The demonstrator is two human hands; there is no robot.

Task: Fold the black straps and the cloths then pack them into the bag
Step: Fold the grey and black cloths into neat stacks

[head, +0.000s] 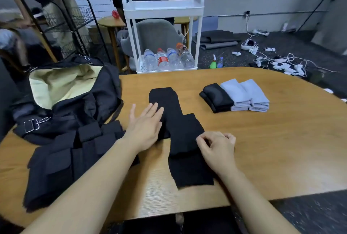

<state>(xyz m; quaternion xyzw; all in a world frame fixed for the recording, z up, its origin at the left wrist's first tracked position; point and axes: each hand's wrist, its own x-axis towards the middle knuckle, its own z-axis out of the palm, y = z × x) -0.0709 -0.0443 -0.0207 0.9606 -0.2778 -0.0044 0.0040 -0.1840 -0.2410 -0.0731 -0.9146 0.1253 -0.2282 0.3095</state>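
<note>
- Lying near the middle of the wooden tabletop (262, 140), the black strap (178, 130) is a long, flat band of matte, felt-like fabric; its long axis runs from the near edge away from the person, leaning a little to the left at the far end.
- Its middle section is doubled over, so a square-cornered flap sits on top of the lower layer.
- The left hand (144, 126) reaches in from the left with the forearm stretched across the tabletop; its fingers are straight and slightly spread, pressing flat on the strap's left side.
- The right hand (216, 149) comes in from the near right, knuckles up, fingers curled and pinching the right edge of the folded flap.
- Just left of the left forearm lies a pile of more black straps (71, 158), overlapping in rough, fuzzy-edged rectangles.
- Behind that pile, at the tabletop's left end, stands the black bag (78, 106), soft and slumped, its mouth open to a pale yellow lining, with metal clips on its webbing.
- Well apart on the right sit the folded cloths (234, 95): one black stack touching two light grey-blue stacks, in a neat row of small blocks.
- Beyond the tabletop stands a white plastic cart (163, 8) holding clear bottles (169, 59) on its lower shelf.
</note>
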